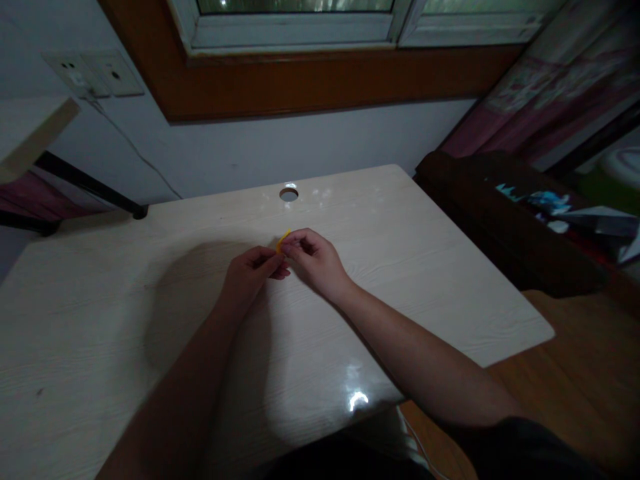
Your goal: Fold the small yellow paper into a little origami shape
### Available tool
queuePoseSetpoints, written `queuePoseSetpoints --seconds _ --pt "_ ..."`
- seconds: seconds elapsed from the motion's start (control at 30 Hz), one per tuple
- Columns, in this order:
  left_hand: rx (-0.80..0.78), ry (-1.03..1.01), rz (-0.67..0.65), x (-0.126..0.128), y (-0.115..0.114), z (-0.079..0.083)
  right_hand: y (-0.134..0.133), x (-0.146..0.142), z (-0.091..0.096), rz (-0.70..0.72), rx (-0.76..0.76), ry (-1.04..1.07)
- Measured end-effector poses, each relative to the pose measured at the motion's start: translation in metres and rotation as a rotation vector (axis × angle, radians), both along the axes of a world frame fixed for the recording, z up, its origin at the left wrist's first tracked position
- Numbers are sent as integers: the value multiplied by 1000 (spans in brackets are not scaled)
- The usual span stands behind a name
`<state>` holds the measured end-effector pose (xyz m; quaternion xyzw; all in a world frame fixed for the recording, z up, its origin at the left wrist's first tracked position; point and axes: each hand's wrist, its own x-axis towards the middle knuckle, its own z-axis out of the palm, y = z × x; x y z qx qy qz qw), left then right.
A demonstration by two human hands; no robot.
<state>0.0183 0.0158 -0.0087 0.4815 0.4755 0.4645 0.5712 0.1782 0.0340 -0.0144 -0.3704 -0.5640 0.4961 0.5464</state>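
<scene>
A small, thin yellow piece (283,238) shows between the fingertips of both hands, above the pale desk; its kind is too small to tell, and most of it is hidden by the fingers. My right hand (313,257) pinches it from the right with thumb and forefinger. From the left, my left hand (253,270) is closed in a pinch at its lower end, the thumb and fingertips touching or nearly touching those of the right hand.
The pale wood-grain desk (410,267) has a round cable hole (289,194) near its back edge. A shelf (35,133) on black legs stands at the left. Behind are wall sockets (95,73) with a white cable. A dark cabinet (500,220) holding various items stands right.
</scene>
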Motion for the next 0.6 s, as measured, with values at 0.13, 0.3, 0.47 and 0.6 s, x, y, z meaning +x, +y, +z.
queuePoseSetpoints --seconds 0.13,0.3,0.47,0.6 --pt "-12 33 14 -1 0 0 -1 0 -1 4 8 -8" --pt "-13 16 36 -1 0 2 -1 0 -2 23 8 40" --pt "-6 -2 51 0 0 2 1 -2 -6 57 -26 159" --pt "19 21 44 -1 0 0 2 -4 -10 64 -48 219"
